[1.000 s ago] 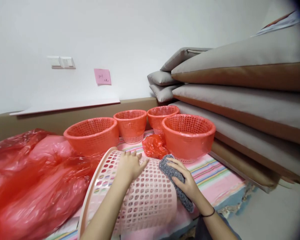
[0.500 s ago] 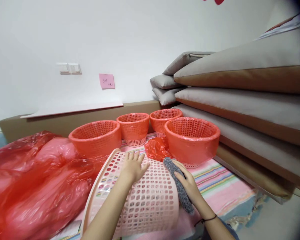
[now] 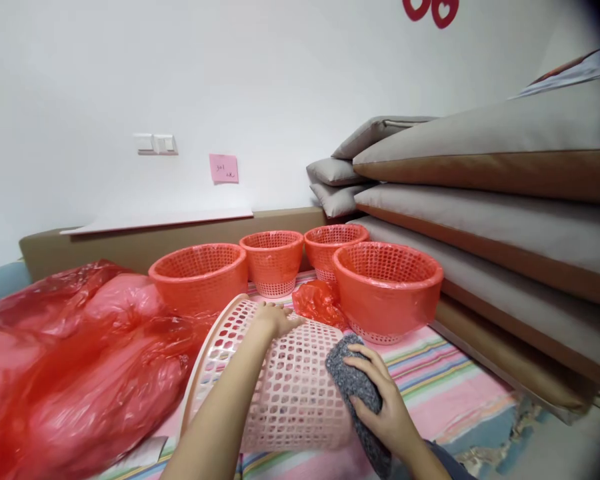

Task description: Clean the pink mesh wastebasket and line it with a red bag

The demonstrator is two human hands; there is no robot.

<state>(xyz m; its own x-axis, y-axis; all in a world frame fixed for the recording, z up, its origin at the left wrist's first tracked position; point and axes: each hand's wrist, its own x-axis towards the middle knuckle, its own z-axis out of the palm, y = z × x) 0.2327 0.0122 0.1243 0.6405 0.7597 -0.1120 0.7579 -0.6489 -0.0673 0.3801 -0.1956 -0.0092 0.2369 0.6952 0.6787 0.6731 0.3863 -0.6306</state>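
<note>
A pale pink plastic basket (image 3: 300,393) with a mesh of holes lies on its side in front of me, its wide rim turned left. My left hand (image 3: 275,320) rests on top of its wall, fingers spread and pointing over the far side. In my right hand (image 3: 380,393) is a fuzzy dark grey cloth (image 3: 353,373), pressed against the narrow base end of the basket. The cloth hides part of that base.
Several red baskets (image 3: 387,287) stand behind, with a crumpled red plastic bag (image 3: 317,303) between them. A large red plastic bag (image 3: 95,373) bulges at left. Stacked grey and brown cushions (image 3: 490,167) rise at right. A striped cloth (image 3: 445,373) covers the surface.
My right hand and the grey cloth have shifted over the basket's base, with more of the cloth facing me. My left hand's fingers reach further over the far side. The view has tilted up slightly.
</note>
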